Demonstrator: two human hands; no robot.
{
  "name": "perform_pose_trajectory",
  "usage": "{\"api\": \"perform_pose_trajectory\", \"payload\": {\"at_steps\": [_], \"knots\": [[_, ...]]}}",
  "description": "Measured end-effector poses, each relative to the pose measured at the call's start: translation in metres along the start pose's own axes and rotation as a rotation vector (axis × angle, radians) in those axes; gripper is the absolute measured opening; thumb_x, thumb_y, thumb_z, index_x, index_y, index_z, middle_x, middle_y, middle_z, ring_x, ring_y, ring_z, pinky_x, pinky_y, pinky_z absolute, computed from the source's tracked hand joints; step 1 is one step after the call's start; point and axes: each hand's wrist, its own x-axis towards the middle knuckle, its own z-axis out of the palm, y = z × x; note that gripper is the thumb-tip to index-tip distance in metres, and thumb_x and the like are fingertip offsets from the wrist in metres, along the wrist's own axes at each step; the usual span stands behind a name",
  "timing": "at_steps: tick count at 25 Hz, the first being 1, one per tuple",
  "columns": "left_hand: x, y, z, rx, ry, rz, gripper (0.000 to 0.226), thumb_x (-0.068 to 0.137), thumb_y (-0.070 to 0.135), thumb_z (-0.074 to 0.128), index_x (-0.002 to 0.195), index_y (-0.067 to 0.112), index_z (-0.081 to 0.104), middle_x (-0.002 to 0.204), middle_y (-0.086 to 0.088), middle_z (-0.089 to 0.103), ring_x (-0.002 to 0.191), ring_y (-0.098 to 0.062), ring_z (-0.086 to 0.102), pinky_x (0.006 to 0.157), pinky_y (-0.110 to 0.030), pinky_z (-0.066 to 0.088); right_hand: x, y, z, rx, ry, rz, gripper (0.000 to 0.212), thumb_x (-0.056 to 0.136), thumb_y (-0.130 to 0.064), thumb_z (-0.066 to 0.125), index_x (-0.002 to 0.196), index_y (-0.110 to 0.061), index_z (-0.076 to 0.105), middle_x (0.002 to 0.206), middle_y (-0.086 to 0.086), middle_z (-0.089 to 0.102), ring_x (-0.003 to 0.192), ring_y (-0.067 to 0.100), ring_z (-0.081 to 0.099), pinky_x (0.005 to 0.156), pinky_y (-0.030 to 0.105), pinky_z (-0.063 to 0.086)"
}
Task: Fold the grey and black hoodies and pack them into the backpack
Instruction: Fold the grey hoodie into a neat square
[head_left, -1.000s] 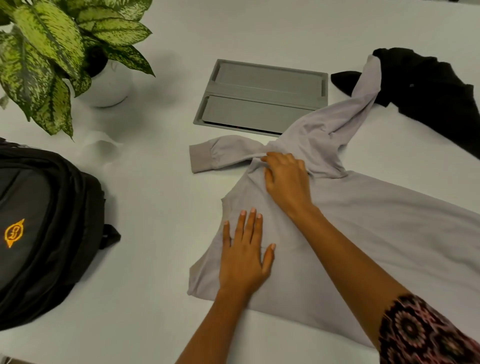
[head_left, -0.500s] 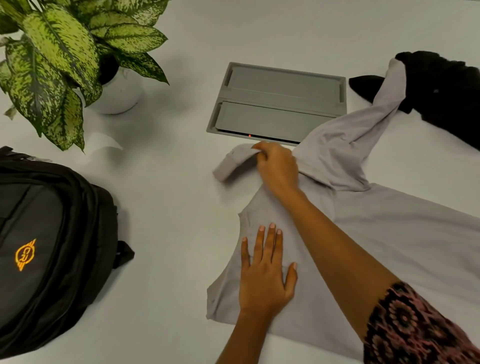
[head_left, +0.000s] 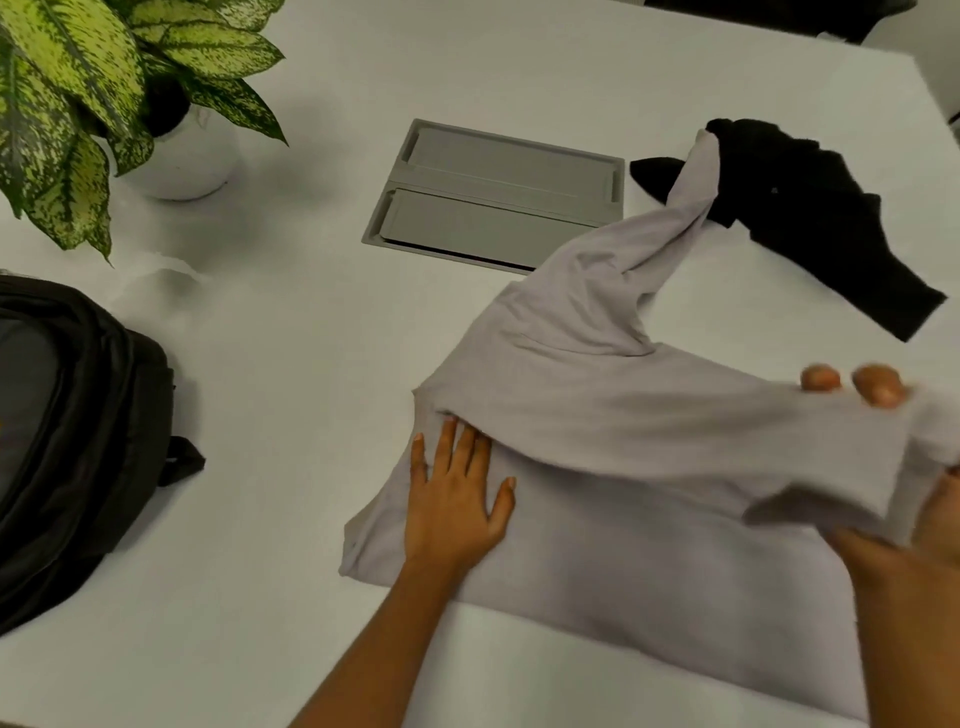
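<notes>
The grey hoodie (head_left: 649, 561) lies spread across the white table in front of me. My left hand (head_left: 454, 493) presses flat on its left side, fingers straight. At the right edge my right hand (head_left: 878, 467) grips the grey sleeve, which stretches across the hoodie's body; two fingertips show above the cloth and the rest of the hand is mostly hidden by it. The hoodie's hood or other sleeve trails up toward the black hoodie (head_left: 810, 218), crumpled at the back right. The black backpack (head_left: 72, 431) lies at the left edge.
A potted plant (head_left: 104, 88) in a white pot stands at the back left. A grey cable hatch (head_left: 498, 192) is set into the table's middle. Bare white table (head_left: 291, 332) lies between the backpack and the grey hoodie.
My right hand has carried the left sleeve from the hoodie's left side across its body to the right. My left hand has stayed pressing on the hoodie.
</notes>
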Motion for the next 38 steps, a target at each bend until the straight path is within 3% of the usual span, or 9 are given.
{"api": "perform_pose_trajectory", "payload": {"at_steps": [5, 8, 11, 13, 19, 26, 31, 34, 38], "knots": [[-0.005, 0.006, -0.001, 0.003, 0.080, -0.053, 0.063, 0.095, 0.051, 0.039, 0.149, 0.019, 0.038, 0.159, -0.004, 0.028, 0.150, -0.022, 0.017, 0.119, -0.059, 0.001, -0.073, 0.010, -0.102, -0.032, -0.069, 0.117, 0.069, 0.094, -0.032, -0.011, 0.150, -0.006, 0.020, 0.157, 0.023, -0.013, 0.141, 0.040, -0.025, 0.103, 0.048, -0.037], [-0.012, 0.027, -0.006, -0.144, 0.203, -0.168, 0.055, 0.096, 0.039, 0.030, 0.147, 0.020, 0.041, 0.158, -0.004, 0.032, 0.149, -0.019, 0.019, 0.118, -0.055, -0.007, -0.091, 0.032, -0.110, -0.147, 0.230, 0.270, 0.065, 0.103, -0.050, 0.006, 0.153, -0.013, 0.026, 0.158, 0.021, 0.010, 0.146, 0.039, 0.012, 0.121, 0.049, -0.001], [-0.012, 0.052, -0.028, -0.503, 0.280, -0.348, 0.047, 0.095, 0.026, 0.029, 0.133, 0.020, 0.056, 0.118, 0.004, 0.065, 0.123, -0.010, 0.048, 0.121, -0.050, -0.002, -0.097, 0.033, -0.121, -0.500, 0.433, 0.298, 0.049, 0.083, -0.050, 0.059, 0.121, -0.021, 0.068, 0.118, 0.008, 0.070, 0.107, 0.030, 0.067, 0.091, 0.044, 0.050], [-0.006, 0.060, -0.032, -0.667, 0.270, -0.478, 0.041, 0.101, 0.027, 0.038, 0.140, 0.016, 0.046, 0.088, 0.008, 0.064, 0.100, -0.002, 0.046, 0.121, -0.047, 0.009, -0.101, 0.031, -0.122, -0.734, 0.373, 0.344, 0.059, 0.068, -0.040, 0.079, 0.123, -0.024, 0.065, 0.114, 0.003, 0.071, 0.102, 0.025, 0.067, 0.083, 0.037, 0.050], [0.004, 0.056, -0.058, -0.851, 0.272, -0.647, 0.069, 0.092, 0.027, 0.065, 0.151, 0.020, 0.030, 0.084, -0.003, 0.059, 0.083, -0.024, 0.060, 0.091, -0.042, 0.050, -0.115, -0.005, -0.109, -0.954, 0.224, 0.352, 0.072, 0.056, -0.038, 0.093, 0.120, -0.048, 0.062, 0.122, -0.012, 0.061, 0.110, 0.015, 0.057, 0.083, 0.028, 0.048], [-0.101, 0.070, -0.039, -0.787, -0.052, -0.502, 0.056, 0.091, 0.010, 0.065, 0.139, 0.033, 0.047, 0.070, 0.000, 0.047, 0.059, -0.014, 0.047, 0.056, -0.012, 0.042, -0.137, -0.053, -0.142, -1.038, 0.209, 0.448, 0.089, 0.030, -0.060, 0.092, 0.114, -0.052, 0.065, 0.134, -0.012, 0.056, 0.123, 0.021, 0.052, 0.113, 0.049, 0.036], [-0.088, 0.068, -0.057, -0.200, -0.013, -0.505, 0.067, 0.090, 0.035, 0.065, 0.150, 0.027, 0.035, 0.117, -0.014, 0.055, 0.098, -0.028, 0.057, 0.079, -0.038, 0.045, -0.130, -0.061, -0.131, -1.153, 0.122, 0.452, 0.079, 0.038, -0.060, 0.091, 0.112, -0.057, 0.063, 0.117, -0.018, 0.067, 0.107, 0.007, 0.063, 0.094, 0.028, 0.048], [-0.054, 0.076, -0.074, -0.044, 0.223, -0.355, 0.060, 0.089, 0.034, 0.067, 0.145, 0.030, 0.045, 0.134, -0.021, 0.044, 0.117, -0.039, 0.046, 0.097, -0.055, 0.036, -0.129, -0.074, -0.114, -1.213, 0.054, 0.377, 0.063, 0.069, -0.038, 0.082, 0.124, -0.056, 0.056, 0.122, -0.014, 0.066, 0.114, 0.014, 0.062, 0.104, 0.043, 0.045], [0.020, 0.104, -0.046, -0.155, -0.182, 0.135, 0.037, 0.097, 0.033, 0.057, 0.133, 0.043, 0.055, 0.146, -0.003, 0.037, 0.134, -0.027, 0.032, 0.110, -0.048, 0.022, -0.137, -0.093, -0.108, -1.301, -0.067, 0.381, 0.072, 0.071, -0.046, 0.083, 0.134, -0.052, 0.048, 0.122, -0.007, 0.067, 0.113, 0.021, 0.064, 0.103, 0.048, 0.046]]}}
